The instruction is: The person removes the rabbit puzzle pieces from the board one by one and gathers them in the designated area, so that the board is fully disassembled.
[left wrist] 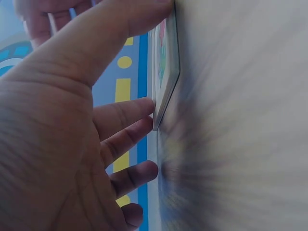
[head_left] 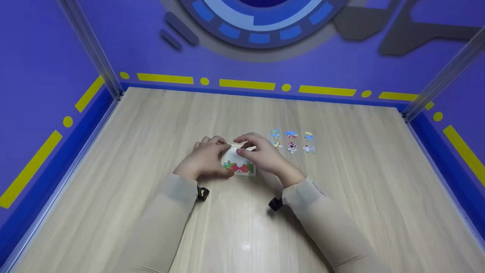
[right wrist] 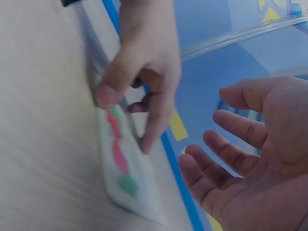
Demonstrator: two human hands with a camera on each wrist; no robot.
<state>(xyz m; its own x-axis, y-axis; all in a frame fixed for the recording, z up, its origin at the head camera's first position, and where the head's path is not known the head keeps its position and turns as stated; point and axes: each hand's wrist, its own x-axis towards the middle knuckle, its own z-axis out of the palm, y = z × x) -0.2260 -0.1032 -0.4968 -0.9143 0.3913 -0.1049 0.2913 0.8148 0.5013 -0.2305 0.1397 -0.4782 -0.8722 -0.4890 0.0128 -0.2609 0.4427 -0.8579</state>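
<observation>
A small puzzle board lies on the table between the hands, with a joined strip of red and green puzzle pieces along its near side and a pale surface beyond. My left hand holds the board by its left side, thumb at the near corner and index fingertip at the far corner. In the left wrist view, its fingers reach the board's edge. My right hand hovers over the board's right part, fingers loosely bent. Nothing shows between the right fingers in the right wrist view.
Several loose puzzle pieces lie in two rows to the right of the board, beyond the right hand. The wooden table is bounded by blue-purple panels at the back and sides.
</observation>
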